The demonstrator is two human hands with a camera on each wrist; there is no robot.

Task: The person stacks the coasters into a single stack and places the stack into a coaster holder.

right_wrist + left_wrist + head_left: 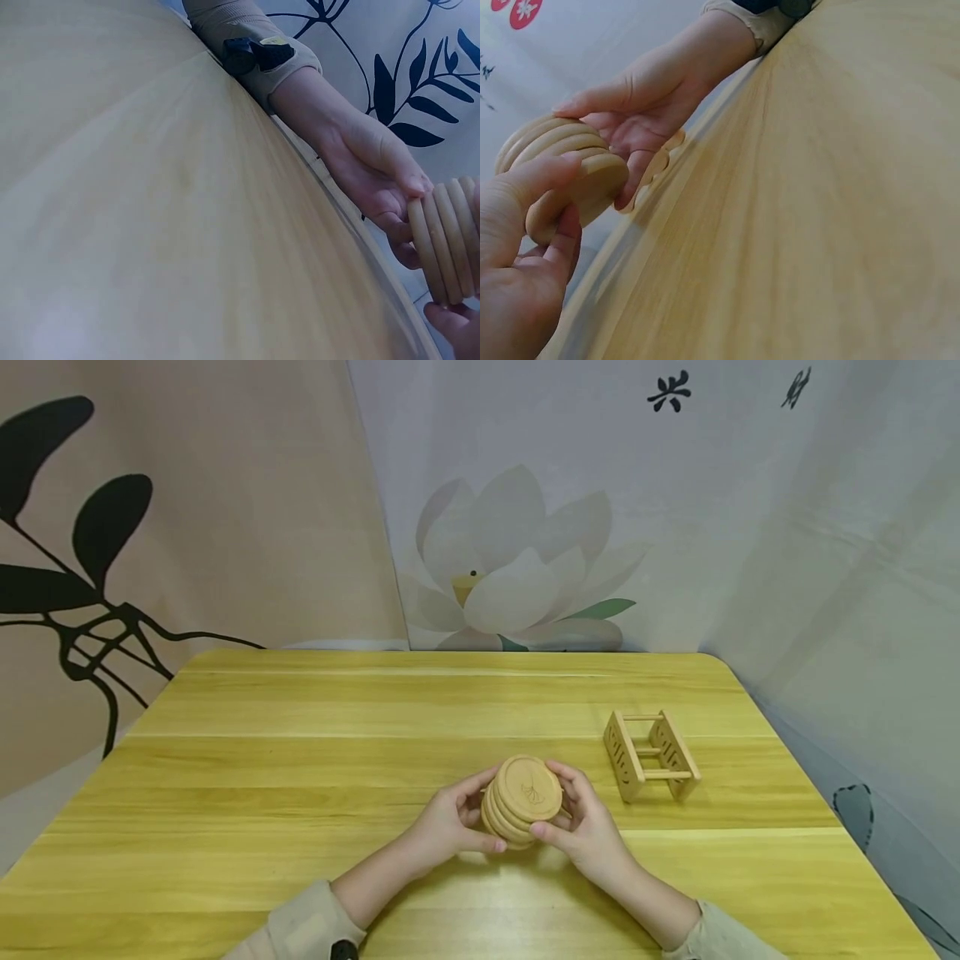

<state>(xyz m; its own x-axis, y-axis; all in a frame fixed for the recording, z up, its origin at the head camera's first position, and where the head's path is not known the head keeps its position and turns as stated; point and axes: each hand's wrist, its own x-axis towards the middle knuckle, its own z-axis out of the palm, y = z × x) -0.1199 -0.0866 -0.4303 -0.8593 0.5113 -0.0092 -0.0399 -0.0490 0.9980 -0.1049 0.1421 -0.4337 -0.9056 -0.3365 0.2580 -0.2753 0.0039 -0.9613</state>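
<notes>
A stack of several round wooden coasters (529,787) is held between both hands above the table, tilted, with a fine line drawing on the top one. On its left side, my left hand (444,827) grips the edges, thumb at the near side. My right hand (594,833) holds the opposite side, its thumb at the rim near the top coaster. In the left wrist view the coasters (559,139) fan slightly apart. The right wrist view shows their stacked edges (442,244), cut off by the frame's side.
A small wooden rack (624,764) with slotted side panels and thin crossbars stands on the table to the right of my hands. The wood-grain table (300,760) reaches back to a curtain (525,427) printed with a lotus and dark leaves.
</notes>
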